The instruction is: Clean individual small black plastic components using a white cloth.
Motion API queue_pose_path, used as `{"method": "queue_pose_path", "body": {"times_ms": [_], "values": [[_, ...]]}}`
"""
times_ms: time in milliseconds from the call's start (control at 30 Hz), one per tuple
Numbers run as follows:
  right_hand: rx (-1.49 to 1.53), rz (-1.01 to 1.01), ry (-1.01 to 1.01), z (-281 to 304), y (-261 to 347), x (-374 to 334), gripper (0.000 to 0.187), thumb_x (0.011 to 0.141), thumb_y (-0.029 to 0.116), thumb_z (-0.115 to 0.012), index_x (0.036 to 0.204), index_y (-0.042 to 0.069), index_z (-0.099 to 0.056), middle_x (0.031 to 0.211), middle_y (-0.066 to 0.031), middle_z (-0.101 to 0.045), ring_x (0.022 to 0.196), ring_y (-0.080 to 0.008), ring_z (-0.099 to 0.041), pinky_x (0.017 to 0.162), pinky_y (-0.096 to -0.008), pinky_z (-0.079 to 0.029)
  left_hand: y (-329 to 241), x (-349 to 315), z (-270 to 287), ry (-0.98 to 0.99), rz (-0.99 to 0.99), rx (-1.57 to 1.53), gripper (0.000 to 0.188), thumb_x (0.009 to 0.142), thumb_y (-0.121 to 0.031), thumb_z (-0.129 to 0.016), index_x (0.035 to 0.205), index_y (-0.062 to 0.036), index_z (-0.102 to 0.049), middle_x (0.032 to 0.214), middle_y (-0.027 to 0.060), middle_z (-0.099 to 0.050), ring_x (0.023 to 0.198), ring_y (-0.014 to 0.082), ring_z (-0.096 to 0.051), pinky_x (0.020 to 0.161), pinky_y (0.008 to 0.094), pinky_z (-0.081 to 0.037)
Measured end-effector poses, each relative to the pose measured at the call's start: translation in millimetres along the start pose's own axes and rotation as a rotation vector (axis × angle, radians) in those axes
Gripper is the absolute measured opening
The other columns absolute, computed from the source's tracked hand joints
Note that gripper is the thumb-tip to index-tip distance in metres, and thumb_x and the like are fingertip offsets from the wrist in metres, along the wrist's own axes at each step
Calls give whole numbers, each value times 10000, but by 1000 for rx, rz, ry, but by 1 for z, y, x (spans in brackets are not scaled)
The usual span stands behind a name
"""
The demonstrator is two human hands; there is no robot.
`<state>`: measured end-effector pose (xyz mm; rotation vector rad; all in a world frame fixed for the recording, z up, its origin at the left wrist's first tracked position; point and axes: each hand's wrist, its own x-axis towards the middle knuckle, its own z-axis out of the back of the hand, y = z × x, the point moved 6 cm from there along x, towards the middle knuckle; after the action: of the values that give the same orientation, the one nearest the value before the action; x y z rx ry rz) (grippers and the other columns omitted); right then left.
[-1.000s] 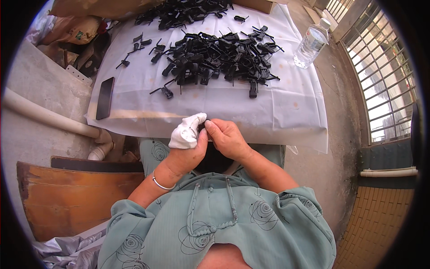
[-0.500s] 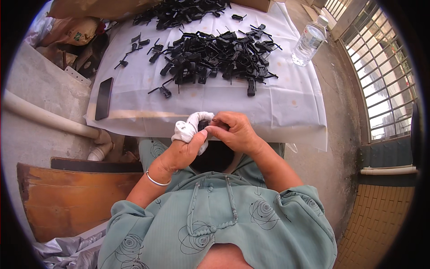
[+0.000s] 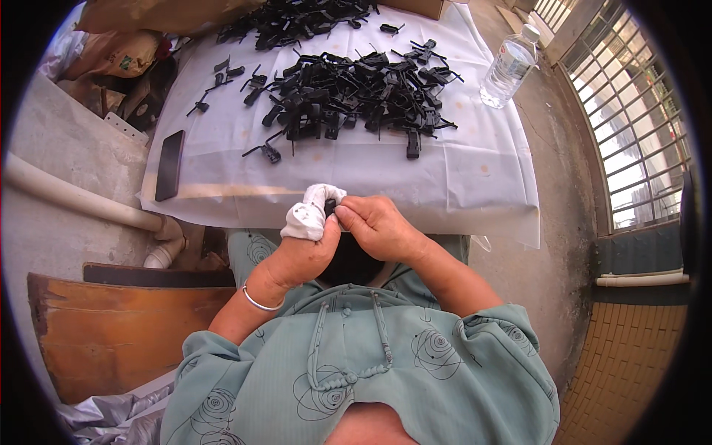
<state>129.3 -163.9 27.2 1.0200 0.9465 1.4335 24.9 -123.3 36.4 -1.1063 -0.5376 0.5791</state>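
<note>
A wide table is covered by a thin white plastic sheet [image 3: 475,174], and a big heap of black plastic parts with thin arms [image 3: 352,96] is spread across the upper middle of the frame. A brown crumpled bag [image 3: 122,55] is seen at upper left and a brown cardboard box [image 3: 410,7] at the top edge, but their insides are hidden. At upper right, a clear plastic bottle with a white cap [image 3: 510,67] is seen; how full it is cannot be told. Near the centre, a small black plastic part [image 3: 331,205] is held in the cloth-wrapped left hand [image 3: 315,241] and pinched by the right hand [image 3: 382,226]. It should be kept still on the left and worked gently on the right, so nothing gets bent.
</note>
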Motion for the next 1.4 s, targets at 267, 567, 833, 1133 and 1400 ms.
{"method": "queue_pose_path", "body": {"times_ms": [267, 567, 833, 1133, 1400], "values": [[5, 132, -160, -6, -7, -7, 189, 893, 133, -491, 755, 4, -494, 637, -156, -487, 549, -275, -444, 546, -340, -401, 3, -9, -6, -144, -193, 88, 275, 807, -17, -462, 1078, 26, -466, 981, 137, -528, 904, 242, -534, 818, 283, -429], [-993, -193, -642, 107, -41, 3, 322, 828, 351, -578, 835, 36, -509, 705, -135, -592, 672, -326, -591, 587, -417, -465, -30, 3, 3, -70, -431, 630, 291, 768, -57, -596, 1054, -6, -601, 1037, 223, -563, 870, 318, -574, 756, 352, -475], [-890, -96, -405, 59, -32, 4, 249, 798, 259, -594, 822, 38, -481, 688, -143, -582, 645, -340, -582, 563, -421, -465, 38, 6, 0, -75, 272, -311, 219, 910, -118, -463, 1084, -3, -530, 923, 93, -615, 542, 99, -547, 519, 223, -454], [-717, 156, -491, 48, -19, -14, 185, 801, 121, -611, 913, 10, -515, 679, -135, -561, 574, -293, -562, 519, -375, -451, 51, 9, -12, 40, 435, -744, 190, 926, -149, -441, 1046, -32, -530, 890, 124, -628, 445, 39, -419, 378, 183, -299], [-386, 175, -752, 77, -17, -21, 176, 825, 87, -594, 973, 10, -538, 658, -98, -525, 529, -215, -501, 505, -291, -406, 69, 2, -4, -47, 540, -867, 196, 933, -174, -427, 1042, -56, -539, 850, 151, -635, 394, 37, -355, 350, 186, -247]]}}
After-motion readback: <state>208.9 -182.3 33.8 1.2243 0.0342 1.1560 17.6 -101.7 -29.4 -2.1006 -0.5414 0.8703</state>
